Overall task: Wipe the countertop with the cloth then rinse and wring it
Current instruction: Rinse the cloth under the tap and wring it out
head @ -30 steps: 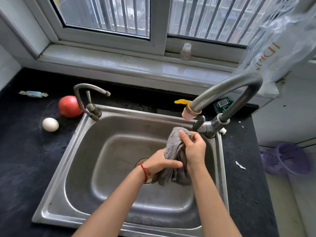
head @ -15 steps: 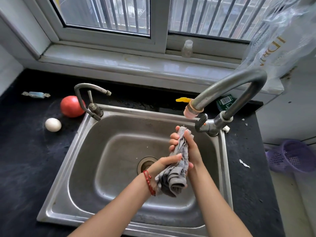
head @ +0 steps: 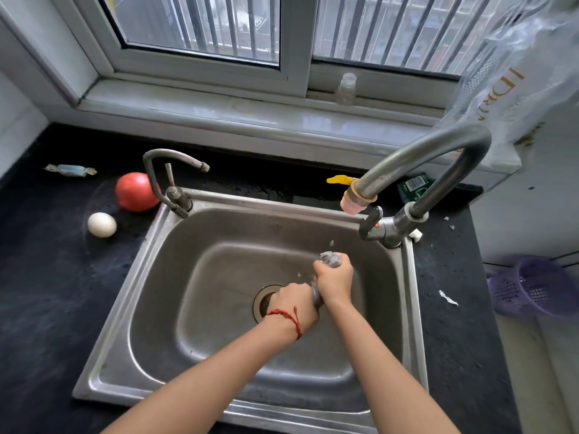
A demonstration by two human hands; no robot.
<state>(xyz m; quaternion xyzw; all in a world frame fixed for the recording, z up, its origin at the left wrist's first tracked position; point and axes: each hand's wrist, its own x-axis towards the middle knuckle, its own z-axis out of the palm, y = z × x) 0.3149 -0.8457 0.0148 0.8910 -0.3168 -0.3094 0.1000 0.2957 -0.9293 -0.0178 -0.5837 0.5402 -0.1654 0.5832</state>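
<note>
- Black countertop [head: 47, 292] wraps the sink on left, far and right sides.
- Stainless sink [head: 150, 308] centre frame, drain [head: 263, 300] mid-basin, partly hidden by the left hand.
- Large gooseneck faucet [head: 438, 151] at far-right sink corner, pink nozzle [head: 355, 205] over the basin; small thin tap [head: 163, 177] at far-left corner.
- Left hand [head: 296, 306], red string bracelet [head: 289, 317] on the wrist, fist clamped on near end of grey cloth [head: 330, 258].
- Right hand [head: 335, 278] fist clamped on far end; cloth twisted into a tight rope above the basin, right of the drain, a tuft poking out beyond the right fist.
- Tomato [head: 136, 192] and egg [head: 101, 224] on left counter; purple basket [head: 539, 286] far right, off the counter.
</note>
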